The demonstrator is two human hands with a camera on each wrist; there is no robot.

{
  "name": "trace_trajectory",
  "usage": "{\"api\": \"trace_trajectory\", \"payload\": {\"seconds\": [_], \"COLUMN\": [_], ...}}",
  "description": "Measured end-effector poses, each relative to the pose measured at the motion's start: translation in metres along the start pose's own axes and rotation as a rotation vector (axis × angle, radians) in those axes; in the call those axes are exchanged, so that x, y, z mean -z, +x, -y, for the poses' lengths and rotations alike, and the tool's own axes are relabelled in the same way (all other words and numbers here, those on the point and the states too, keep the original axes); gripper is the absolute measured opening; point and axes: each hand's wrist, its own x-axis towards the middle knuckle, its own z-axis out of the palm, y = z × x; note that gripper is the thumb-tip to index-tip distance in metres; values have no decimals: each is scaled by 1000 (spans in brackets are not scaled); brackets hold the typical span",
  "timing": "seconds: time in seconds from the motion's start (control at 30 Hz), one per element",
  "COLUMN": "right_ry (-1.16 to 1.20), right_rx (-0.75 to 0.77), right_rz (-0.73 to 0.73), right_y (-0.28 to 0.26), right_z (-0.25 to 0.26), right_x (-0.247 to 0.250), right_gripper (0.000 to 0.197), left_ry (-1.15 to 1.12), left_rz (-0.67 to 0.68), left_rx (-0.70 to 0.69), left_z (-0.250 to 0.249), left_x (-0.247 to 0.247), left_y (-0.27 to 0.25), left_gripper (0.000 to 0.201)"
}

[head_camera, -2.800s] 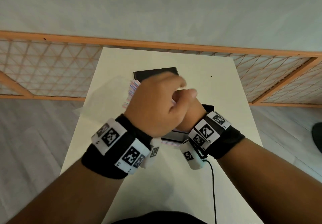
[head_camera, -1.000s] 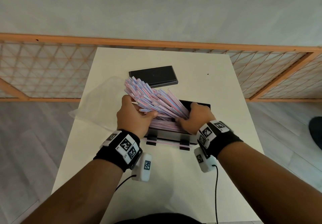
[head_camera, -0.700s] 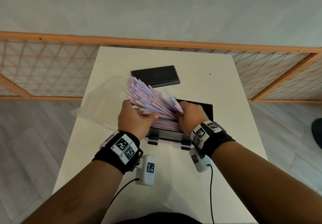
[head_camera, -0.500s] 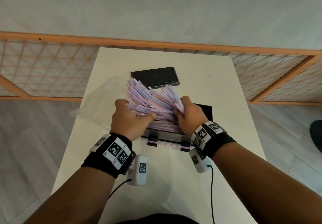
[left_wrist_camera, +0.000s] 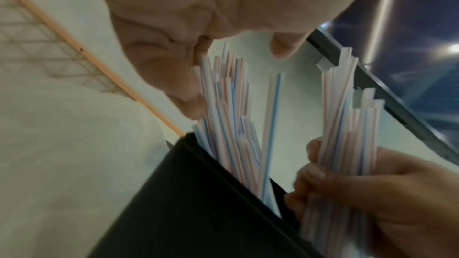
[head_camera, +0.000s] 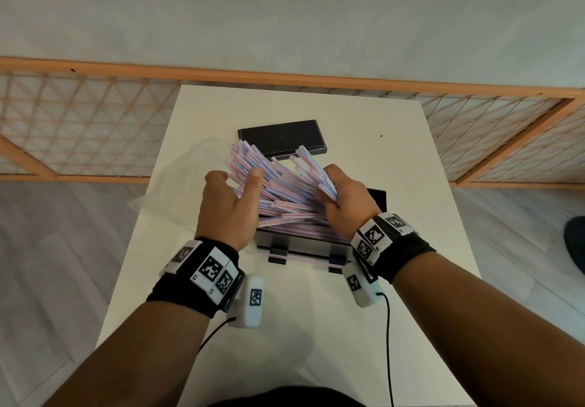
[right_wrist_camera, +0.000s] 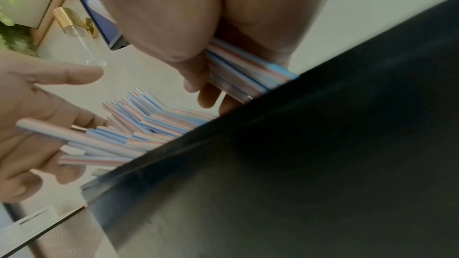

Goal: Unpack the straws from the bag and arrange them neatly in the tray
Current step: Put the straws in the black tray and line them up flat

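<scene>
This looks like a room in a home; a small white table (head_camera: pixel 316 327) stands on a grey wood floor (head_camera: pixel 63 264), pushed up to a plain pale wall (head_camera: pixel 285 11); just past the hands, behind the table, runs a low wooden fence (head_camera: pixel 79 128) with criss-cross bars, like a baby gate; the right wrist view shows a gold door handle (right_wrist_camera: pixel 72 22) and green leaves (right_wrist_camera: pixel 10 32) far off to the side.
</scene>
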Motion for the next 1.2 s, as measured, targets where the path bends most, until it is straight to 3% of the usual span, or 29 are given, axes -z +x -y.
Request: {"api": "trace_trajectory", "payload": {"seconds": [0.13,0.2,0.27,0.37,0.43,0.5,0.67,0.77,0.83,0.9,0.97,1.03,1.1,1.13,1.2], "right_ry": [15,48,12,-118,-200,-297,-329,-349,-386,-349,-267,-179,-114,-102,-94], "right_rx": [61,74,105,201,257,280,320,350,408,462,465,449,428,426,422], "right_rz": [26,43,62,68,43,20,59,17,-4,5,39,54,82,91,95], "right_y": [-2,-3,-4,-5,-6,-7,-14,-14,-12,-10,-11,-12,-12,-12,-13], "right_z": [2,4,6,9,14,23,22,17,16,15,15,14,10,7,2], "right_x": [2,3,2,-5,-12,-19,-21,-15,-10,-7,-8,-10,-13,-14,-13], "right_gripper": [15,18,16,10,14,21,23,27,30,31,32,31,29,28,28], "left_ry": [93,51,-106,-252,-222,-143,-107,-90,-59,10,91,0,-165,-189,-93], "left_rz": [-90,-191,-230,-16,147,185,-67,-186,-255,-286,-143,177,471,554,564], "left_rx": [-81,-253,-497,-680,-694,-726,-698,-705,-640,-527,-535,-509,-319,-236,-205], "left_z": [-6,-13,-21,-34,-39,-36,-24,-13,-3,7,13,11,5,4,5], "left_x": [7,14,20,18,7,-7,-15,2,13,22,30,32,29,26,19], "left_y": [1,-2,-6,-18,-26,-32,-28,-20,-13,-9,-8,-12,-20,-22,-23], "left_gripper": [86,83,64,50,44,35,47,34,24,31,42,39,36,39,53]}}
